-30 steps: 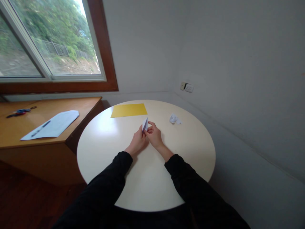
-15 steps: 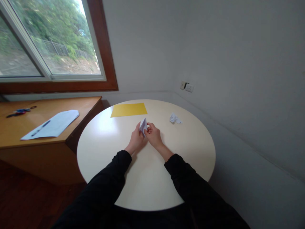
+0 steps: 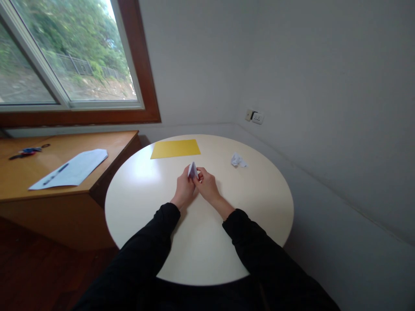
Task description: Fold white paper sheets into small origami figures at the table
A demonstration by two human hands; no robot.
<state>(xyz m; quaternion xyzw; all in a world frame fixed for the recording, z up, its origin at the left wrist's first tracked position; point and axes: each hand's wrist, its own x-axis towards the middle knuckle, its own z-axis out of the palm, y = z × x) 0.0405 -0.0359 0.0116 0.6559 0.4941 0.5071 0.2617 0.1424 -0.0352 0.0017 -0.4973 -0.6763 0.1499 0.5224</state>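
Observation:
A small folded white paper piece (image 3: 193, 171) stands up between my two hands above the round cream table (image 3: 259, 203). My left hand (image 3: 183, 190) pinches its left side and my right hand (image 3: 206, 186) pinches its right side, fingertips touching the paper. Both wrists rest near the table's middle, and black sleeves cover my forearms. Part of the paper is hidden behind my fingers.
A yellow sheet (image 3: 175, 148) lies flat at the table's far edge. A crumpled white paper ball (image 3: 237, 160) sits to the right. On the wooden desk (image 3: 19, 181) at left lie a white sheet with a pen (image 3: 69, 169) and some small items (image 3: 22, 152). Grey walls close in behind and to the right.
Both hands have shifted slightly left with the paper. The paper has turned and sits lower between the fingers, showing a shorter tip than before.

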